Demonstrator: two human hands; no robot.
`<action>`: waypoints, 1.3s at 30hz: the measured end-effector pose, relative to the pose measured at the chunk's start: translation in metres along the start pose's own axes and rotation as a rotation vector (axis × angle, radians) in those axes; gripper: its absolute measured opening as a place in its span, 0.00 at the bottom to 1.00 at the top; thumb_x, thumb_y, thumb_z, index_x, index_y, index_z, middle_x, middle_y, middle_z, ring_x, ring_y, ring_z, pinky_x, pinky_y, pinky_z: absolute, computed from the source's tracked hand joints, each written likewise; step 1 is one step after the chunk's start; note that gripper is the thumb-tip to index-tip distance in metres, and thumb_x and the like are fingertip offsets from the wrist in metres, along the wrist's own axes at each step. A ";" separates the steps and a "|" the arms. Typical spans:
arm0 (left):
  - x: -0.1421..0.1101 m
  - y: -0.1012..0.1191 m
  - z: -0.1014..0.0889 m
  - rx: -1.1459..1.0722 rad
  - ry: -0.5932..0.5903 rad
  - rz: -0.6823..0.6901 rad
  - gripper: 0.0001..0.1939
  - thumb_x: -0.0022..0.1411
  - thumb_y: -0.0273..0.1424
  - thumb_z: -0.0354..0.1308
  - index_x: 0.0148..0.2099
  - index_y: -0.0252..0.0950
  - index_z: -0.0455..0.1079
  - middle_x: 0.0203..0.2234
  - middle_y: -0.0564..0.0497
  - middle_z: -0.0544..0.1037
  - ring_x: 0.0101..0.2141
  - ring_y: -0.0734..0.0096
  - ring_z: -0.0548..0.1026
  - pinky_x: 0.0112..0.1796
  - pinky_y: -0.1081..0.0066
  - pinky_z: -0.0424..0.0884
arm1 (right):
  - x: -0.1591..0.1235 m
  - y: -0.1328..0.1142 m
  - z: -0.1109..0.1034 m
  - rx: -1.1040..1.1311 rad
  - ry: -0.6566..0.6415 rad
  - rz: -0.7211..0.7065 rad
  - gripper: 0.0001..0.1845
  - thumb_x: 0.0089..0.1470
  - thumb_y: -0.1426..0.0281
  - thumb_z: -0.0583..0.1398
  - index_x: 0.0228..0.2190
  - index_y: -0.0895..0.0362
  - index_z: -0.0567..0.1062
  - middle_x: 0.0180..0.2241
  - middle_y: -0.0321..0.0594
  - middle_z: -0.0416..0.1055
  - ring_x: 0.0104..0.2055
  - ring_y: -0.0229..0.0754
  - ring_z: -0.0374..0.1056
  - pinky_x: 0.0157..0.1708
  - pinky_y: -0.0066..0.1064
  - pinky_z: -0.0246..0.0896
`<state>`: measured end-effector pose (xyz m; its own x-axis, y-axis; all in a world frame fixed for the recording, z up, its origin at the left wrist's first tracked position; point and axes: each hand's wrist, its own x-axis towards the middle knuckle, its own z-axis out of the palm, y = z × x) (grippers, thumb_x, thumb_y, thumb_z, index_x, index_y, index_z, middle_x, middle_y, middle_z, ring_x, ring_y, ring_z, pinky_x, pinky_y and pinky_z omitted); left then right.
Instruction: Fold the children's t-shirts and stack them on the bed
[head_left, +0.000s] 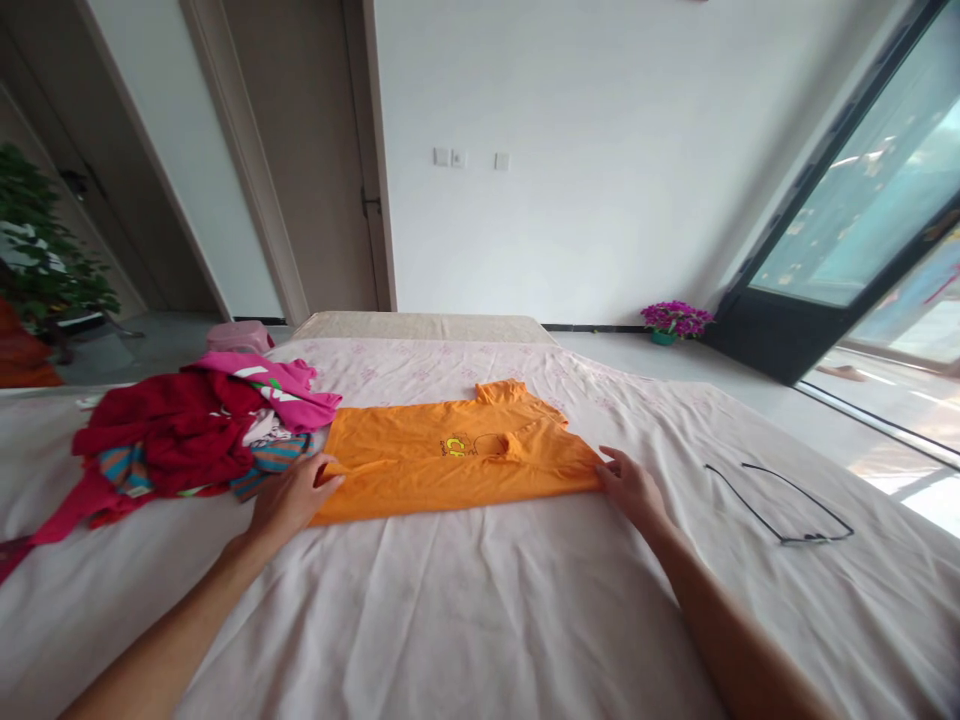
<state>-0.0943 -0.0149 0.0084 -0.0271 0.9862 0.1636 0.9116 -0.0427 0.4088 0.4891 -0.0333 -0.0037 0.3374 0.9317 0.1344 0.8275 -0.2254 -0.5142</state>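
An orange T-shirt [420, 480] lies sideways on the sheet in front of me, its near side folded over in a long strip. Yellow lettering and part of a print show beside the fold. One short sleeve points away from me, while another bit of sleeve sits on top of the folded part. At the hem end, my left hand [294, 492] pinches the shirt's edge between thumb and fingers. My right hand [631, 488] grips the near corner at the shoulder end, with one finger slightly raised. The cloth between both hands rests flat on the bed.
A heap of red, pink and striped clothes [180, 430] lies left of the shirt, close to my left hand. Black-framed glasses [814, 538] rest on the pale sheet [480, 620] at right. Beyond the bed stand a pink container [240, 337] and purple flowers [677, 318].
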 end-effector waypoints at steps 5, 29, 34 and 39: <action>0.012 0.015 -0.002 0.214 -0.060 -0.195 0.20 0.67 0.46 0.42 0.40 0.39 0.68 0.30 0.47 0.79 0.32 0.61 0.77 0.28 0.69 0.58 | -0.006 -0.009 0.005 -0.099 -0.011 -0.027 0.24 0.63 0.56 0.49 0.53 0.50 0.73 0.47 0.42 0.77 0.49 0.51 0.71 0.40 0.36 0.62; -0.024 0.018 0.061 0.195 0.137 0.521 0.25 0.67 0.41 0.49 0.63 0.41 0.65 0.62 0.41 0.67 0.61 0.54 0.65 0.58 0.53 0.63 | -0.017 -0.003 -0.004 0.682 0.006 0.019 0.31 0.48 0.66 0.56 0.54 0.61 0.70 0.40 0.45 0.78 0.42 0.46 0.74 0.42 0.36 0.67; -0.025 0.015 0.063 0.240 0.147 0.536 0.26 0.67 0.41 0.49 0.64 0.42 0.64 0.64 0.43 0.65 0.63 0.56 0.62 0.61 0.54 0.58 | -0.011 0.009 -0.017 0.489 -0.097 -0.027 0.31 0.43 0.70 0.53 0.51 0.61 0.72 0.34 0.40 0.77 0.37 0.44 0.72 0.40 0.34 0.65; -0.030 0.008 0.066 0.310 0.121 0.549 0.29 0.67 0.42 0.48 0.68 0.43 0.59 0.67 0.42 0.60 0.66 0.52 0.58 0.61 0.50 0.56 | -0.014 0.001 -0.022 -0.043 0.019 -0.062 0.28 0.48 0.75 0.51 0.50 0.57 0.74 0.41 0.41 0.77 0.45 0.47 0.70 0.46 0.36 0.63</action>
<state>-0.0594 -0.0340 -0.0524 0.4479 0.8081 0.3825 0.8816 -0.4704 -0.0387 0.4953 -0.0528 0.0129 0.2930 0.9389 0.1807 0.8654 -0.1801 -0.4675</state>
